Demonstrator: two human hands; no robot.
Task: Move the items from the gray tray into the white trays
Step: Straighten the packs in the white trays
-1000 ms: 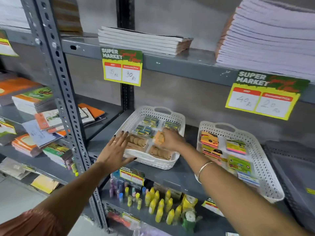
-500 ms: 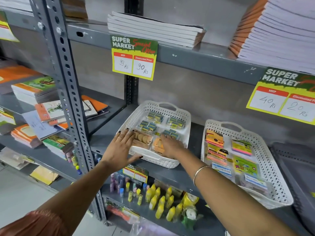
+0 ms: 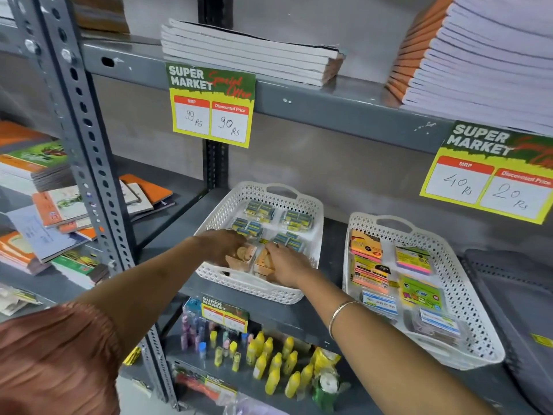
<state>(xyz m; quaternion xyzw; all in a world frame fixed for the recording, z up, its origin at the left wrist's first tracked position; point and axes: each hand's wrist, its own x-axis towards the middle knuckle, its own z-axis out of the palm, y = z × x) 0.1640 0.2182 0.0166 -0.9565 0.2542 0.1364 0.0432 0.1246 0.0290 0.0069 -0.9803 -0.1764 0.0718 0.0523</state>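
Both hands reach into the left white tray (image 3: 311,223) on the middle shelf (image 3: 191,223); this perforated tray lies with its long axis running from the shelf's front edge toward the back wall, its handle cut-out at the far end. The left hand (image 3: 223,244) rests over a clear packet of tan wooden pieces (image 3: 244,254) in the tray's near-left corner, fingers curled down onto it; whether the grip truly pinches the packet cannot be told. The right hand (image 3: 287,266) lies just beside it on a second tan packet (image 3: 263,262), fingers pressed on top, and here too the grip's closure is hidden; a thin bangle (image 3: 339,314) circles that wrist. Farther back in the same tray, four clear packs of small blue-and-yellow blocks (image 3: 258,209) lie in two rows.

To the right, well apart, a second white tray (image 3: 466,295) lies along the same front-to-back line, slightly angled; it holds sticky-note pads in orange, pink and green (image 3: 413,260) and a few carded packs near its front. The gray tray (image 3: 514,295) sits at the far right, just beside that second tray, partly cut off by the frame edge.

A slotted steel upright (image 3: 86,163) stands left of the arms; notebooks (image 3: 251,53) are stacked on the shelf above, with yellow price tags (image 3: 212,107) hanging from its lip; yellow-capped glue bottles (image 3: 269,363) fill the shelf below.
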